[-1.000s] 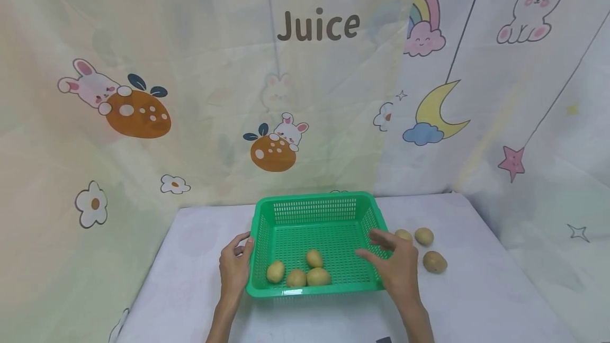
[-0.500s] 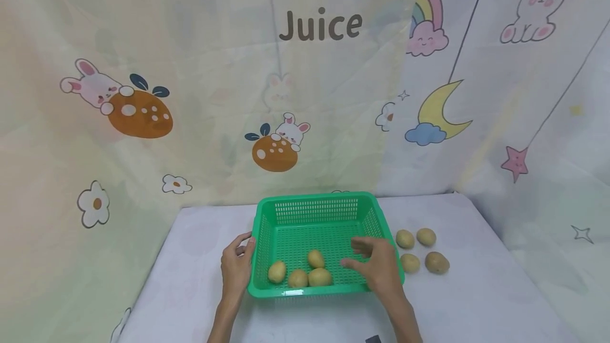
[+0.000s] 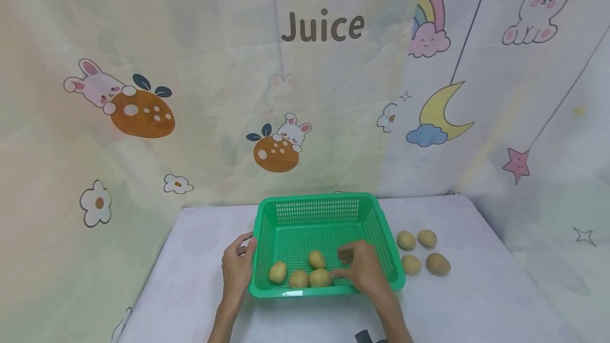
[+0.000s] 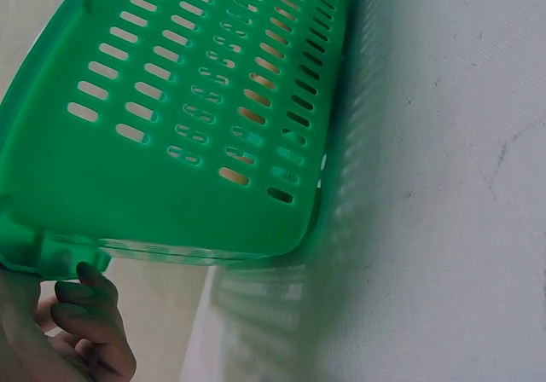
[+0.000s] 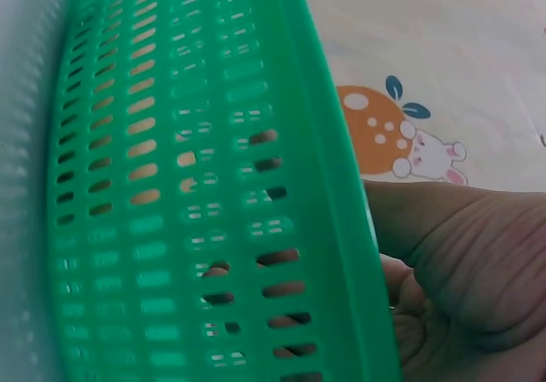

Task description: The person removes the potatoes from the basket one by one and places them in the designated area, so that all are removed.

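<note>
A green plastic basket [image 3: 329,292] with slotted walls sits on the white-covered table. My left hand [image 3: 236,270] grips its left rim, thumb on the edge; the curled fingers [image 4: 94,318] show under the rim in the left wrist view. Inside, near the front wall, lie several potatoes, among them a left one [image 3: 278,272], a rear one [image 3: 316,259] and a front one [image 3: 321,278]. My right hand [image 3: 364,269] reaches over the front rim into the basket, thumb and fingers apart, holding nothing. Its thumb tip is at the front potato's right side; contact is unclear.
Several more potatoes lie on the table right of the basket, including a larger, browner potato [image 3: 438,264]. A printed cloth [image 3: 214,94] hangs behind the table [image 3: 481,300]. A dark object [image 3: 364,336] shows at the bottom edge by the right forearm.
My right hand has moved left across the basket, from its right rim toward the potatoes at the front. The potatoes beside the basket have come into full view. My left hand stays on the rim.
</note>
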The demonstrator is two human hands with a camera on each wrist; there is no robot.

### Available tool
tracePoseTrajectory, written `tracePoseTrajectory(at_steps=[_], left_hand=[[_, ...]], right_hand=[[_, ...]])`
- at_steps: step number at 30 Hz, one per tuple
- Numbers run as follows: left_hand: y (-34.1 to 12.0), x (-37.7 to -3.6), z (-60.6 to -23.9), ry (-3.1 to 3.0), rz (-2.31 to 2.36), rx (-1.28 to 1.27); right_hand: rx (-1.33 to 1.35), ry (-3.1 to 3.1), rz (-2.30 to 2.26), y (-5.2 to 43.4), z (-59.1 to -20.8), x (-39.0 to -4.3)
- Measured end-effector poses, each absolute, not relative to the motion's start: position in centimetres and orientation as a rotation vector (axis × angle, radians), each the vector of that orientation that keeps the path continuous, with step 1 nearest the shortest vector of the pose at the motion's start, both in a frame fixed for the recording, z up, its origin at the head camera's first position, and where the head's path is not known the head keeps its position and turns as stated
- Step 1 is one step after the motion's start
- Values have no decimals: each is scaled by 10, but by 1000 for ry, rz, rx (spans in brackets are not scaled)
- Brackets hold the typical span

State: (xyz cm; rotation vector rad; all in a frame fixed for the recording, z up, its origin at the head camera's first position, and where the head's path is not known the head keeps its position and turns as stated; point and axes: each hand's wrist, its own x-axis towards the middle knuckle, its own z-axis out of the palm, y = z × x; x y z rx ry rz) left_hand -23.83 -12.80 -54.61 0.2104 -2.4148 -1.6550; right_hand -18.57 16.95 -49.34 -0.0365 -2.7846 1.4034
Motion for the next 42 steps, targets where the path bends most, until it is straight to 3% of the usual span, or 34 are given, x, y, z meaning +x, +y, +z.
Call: tracePoseTrajectory(at_steps=[42], left_hand=[[-128,-239,-550,-2401,-1648,209]], right_hand=[[185,-3031,1332,146,-507,-205]])
